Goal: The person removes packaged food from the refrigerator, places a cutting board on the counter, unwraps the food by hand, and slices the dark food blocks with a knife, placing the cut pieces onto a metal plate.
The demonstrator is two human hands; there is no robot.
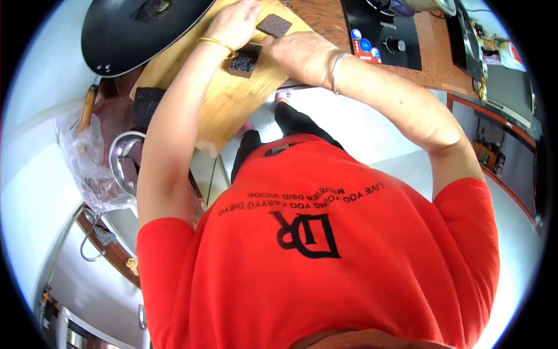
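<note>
A wooden cutting board (224, 110) lies in front of me. On it rests a dark brown-black block (243, 64) with a glossy, rough top, and farther back a flat dark slab (274, 25). My right hand (302, 56), with a silver bangle at the wrist, is closed low over the board's right side. A thin edge like a knife blade (256, 43) shows between my hands, its handle hidden in the right fist. My left hand (232, 26), wearing a gold bangle, is beyond the block with fingers pressed together; what they grip, if anything, is hidden.
A black wok (139, 41) sits at the back left. Left of my forearm are a dark block (148, 104), a metal bowl (116, 154) with dark pieces and a clear plastic bag (87, 163). A black gas hob (401, 35) is at the right.
</note>
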